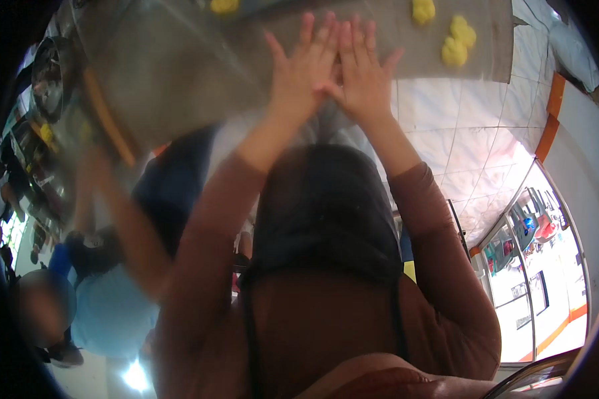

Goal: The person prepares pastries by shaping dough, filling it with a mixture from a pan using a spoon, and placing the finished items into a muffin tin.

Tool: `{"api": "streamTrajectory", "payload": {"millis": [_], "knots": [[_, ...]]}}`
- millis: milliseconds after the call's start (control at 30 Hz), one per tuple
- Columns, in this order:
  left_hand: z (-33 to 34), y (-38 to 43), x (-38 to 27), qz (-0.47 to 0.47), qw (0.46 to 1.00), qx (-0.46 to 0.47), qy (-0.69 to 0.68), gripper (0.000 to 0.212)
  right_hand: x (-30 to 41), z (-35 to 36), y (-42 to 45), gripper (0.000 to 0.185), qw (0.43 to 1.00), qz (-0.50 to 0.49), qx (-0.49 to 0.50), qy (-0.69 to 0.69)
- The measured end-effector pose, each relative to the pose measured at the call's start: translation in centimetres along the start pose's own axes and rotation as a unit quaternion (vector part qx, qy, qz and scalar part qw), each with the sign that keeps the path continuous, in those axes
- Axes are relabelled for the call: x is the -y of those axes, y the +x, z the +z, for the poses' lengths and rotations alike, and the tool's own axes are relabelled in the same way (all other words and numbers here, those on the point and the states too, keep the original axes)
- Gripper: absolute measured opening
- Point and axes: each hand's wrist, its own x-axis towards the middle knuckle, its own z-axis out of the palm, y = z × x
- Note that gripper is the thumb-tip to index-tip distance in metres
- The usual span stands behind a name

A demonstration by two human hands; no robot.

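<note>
My left hand (304, 65) and my right hand (362, 65) are held flat side by side over the edge of a brownish table (179, 75), fingers pointing away from me and the inner edges meeting. The fingers are fairly straight, the thumbs and outer digits spread. Whether anything lies beneath the palms is hidden. Beyond my right hand, lumpy yellow pieces, perhaps dough, rest on the table: one piece (423, 11) farther off and a joined pair (456, 47) nearer the corner. Another yellow piece (224, 5) sits at the top edge.
At left a co-worker in a light blue top (112, 309) reaches over the table, arms blurred. A round metal pan (49, 80) and an orange-brown strip (109, 117) are near them. A tiled floor (429, 104) and a glass door (534, 279) lie to the right.
</note>
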Motion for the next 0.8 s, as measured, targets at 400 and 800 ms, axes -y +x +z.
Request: {"api": "streamTrajectory", "payload": {"millis": [400, 800], "knots": [[0.3, -0.8, 0.2, 0.024, 0.999, 0.042, 0.0, 0.071, -1.3, -1.2, -1.4, 0.089, 0.999, 0.0, -0.01, -0.035], [-0.3, -1.6, -0.1, 0.009, 0.999, -0.01, -0.037, 0.059, -2.6, -3.4, -1.5, 0.062, 0.999, -0.006, -0.03, 0.037]]}}
